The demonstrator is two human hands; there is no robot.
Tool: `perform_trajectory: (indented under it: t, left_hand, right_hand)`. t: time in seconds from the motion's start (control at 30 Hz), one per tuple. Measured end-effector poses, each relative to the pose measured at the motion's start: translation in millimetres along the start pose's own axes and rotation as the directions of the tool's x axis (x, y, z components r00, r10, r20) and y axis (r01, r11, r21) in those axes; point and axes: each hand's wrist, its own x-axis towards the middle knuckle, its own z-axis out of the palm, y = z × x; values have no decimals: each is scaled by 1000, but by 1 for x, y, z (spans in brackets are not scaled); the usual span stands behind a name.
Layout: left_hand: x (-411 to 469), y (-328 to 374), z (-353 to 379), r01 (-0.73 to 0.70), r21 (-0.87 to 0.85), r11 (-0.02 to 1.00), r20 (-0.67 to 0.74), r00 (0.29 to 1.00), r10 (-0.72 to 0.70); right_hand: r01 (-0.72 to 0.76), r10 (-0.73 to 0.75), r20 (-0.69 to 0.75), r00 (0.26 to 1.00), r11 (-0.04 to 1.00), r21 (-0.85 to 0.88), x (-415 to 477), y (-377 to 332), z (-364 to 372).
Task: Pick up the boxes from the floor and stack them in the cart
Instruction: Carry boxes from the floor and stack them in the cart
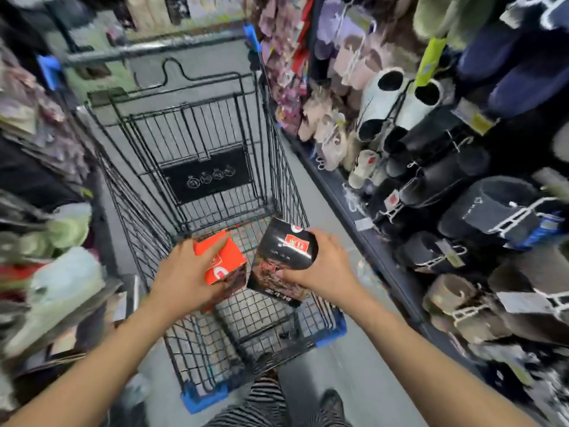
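We count two boxes, both in the lower centre of the frame and both above the basket of the cart [139, 229], neither set down yet. The red box [226, 261] is in the left hand [186, 277], whose fingers lie spread over its top and near face with the thumb curled underneath. The black box [281, 241], tilted and just beside the red one, is in the right hand [321, 268], whose fingers wrap its right edge while the thumb presses on its printed front. We cannot tell whether the two boxes touch. Through the wire mesh of the basket floor [264, 318] we see nothing lying under them, so we judge the stack not begun: these would be the first two in, and placing them is the step in hand. How many boxes are left to fetch we cannot say. The strip of grey floor [357, 380] at the lower right shows none, and the rest of it is hidden behind the cart and our arms. The far end of the basket is partly screened by the folded child seat [206, 177]. The racks of slippers [397, 100] on the right are readable, but the goods on the left edge are smeared by motion blur. At the bottom edge a striped trouser leg [266, 402] and a dark shoe [332, 402] are cut off.
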Motion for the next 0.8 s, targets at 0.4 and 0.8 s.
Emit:
perform_trajectory:
  t: [0.4,0.8]
  left_hand:
    - [112,-81,96,157,-91,983,102,984,-148]
    - [235,-145,194,30,-22,999,78,997,-28]
  right_hand:
    - [-2,45,327,944,991,-132,159,14,110]
    - [107,-9,449,894,975,-194,354,65,217]
